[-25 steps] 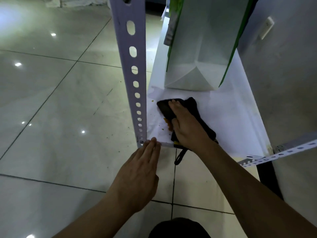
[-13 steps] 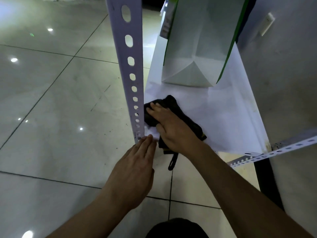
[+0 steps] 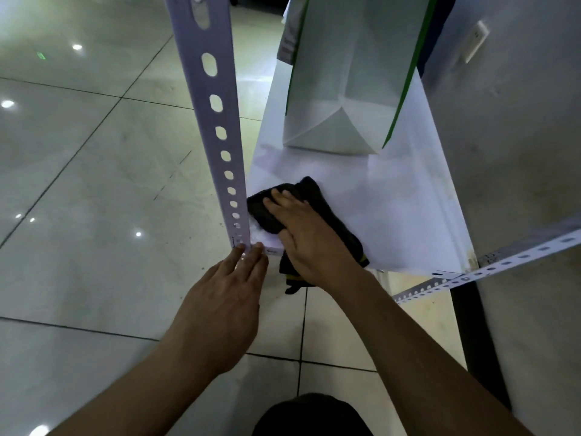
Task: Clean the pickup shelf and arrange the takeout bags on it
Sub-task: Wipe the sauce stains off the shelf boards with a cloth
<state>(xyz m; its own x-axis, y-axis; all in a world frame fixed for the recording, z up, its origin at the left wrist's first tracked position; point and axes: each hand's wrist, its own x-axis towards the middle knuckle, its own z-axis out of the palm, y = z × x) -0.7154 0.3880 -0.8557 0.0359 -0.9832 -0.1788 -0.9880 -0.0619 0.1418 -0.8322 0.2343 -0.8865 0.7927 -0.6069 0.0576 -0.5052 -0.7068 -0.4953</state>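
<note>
A white shelf board runs away from me at low height. My right hand presses flat on a black cloth at the board's near left corner; part of the cloth hangs over the near edge. My left hand has straight fingers whose tips touch the near corner of the shelf by the perforated upright post. A white takeout bag with green edges stands upright further back on the board.
A grey wall with a white socket runs along the shelf's right side. A perforated rail crosses at the right. Glossy tiled floor lies to the left and below. A second bag shows behind the first.
My right hand slid the cloth leftward from mid-board into the corner by the post, then back a little. The left hand stayed at the shelf corner. The crumbs seen earlier no longer show.
</note>
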